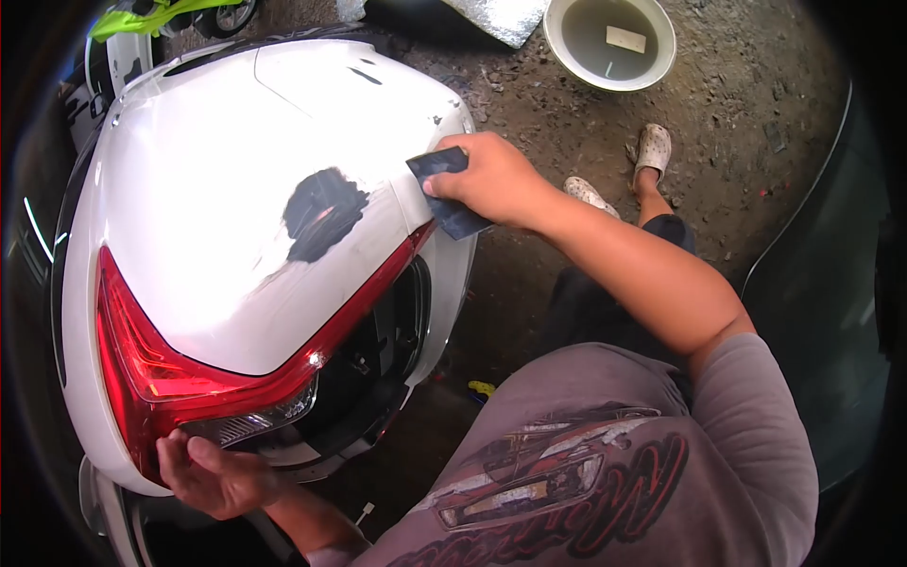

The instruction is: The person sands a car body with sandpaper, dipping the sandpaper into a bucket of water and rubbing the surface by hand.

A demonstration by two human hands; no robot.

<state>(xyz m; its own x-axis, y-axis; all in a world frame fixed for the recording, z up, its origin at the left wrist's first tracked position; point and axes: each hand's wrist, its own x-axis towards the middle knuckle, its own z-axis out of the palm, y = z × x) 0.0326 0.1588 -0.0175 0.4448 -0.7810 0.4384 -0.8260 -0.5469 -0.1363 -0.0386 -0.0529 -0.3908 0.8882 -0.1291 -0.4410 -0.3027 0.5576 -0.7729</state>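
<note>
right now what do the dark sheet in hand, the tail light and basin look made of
Dark sheet: perhaps sandpaper, thin and mostly dull; grit can't be made out. Tail light: likely glossy plastic, with bright highlights and inner detail showing through. Basin: probably plastic, smooth and pale, though enamelled metal is possible.

Silver sheet, rough dirt floor; lime-green cloth near wheel.

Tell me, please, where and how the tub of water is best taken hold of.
Perhaps take the tub by opposite sides of its rim, coming from the side nearest the shoes: it is round and holds water, so a balanced lift should limit spilling. The right grip holds a black sheet, so would need freeing first.
</note>
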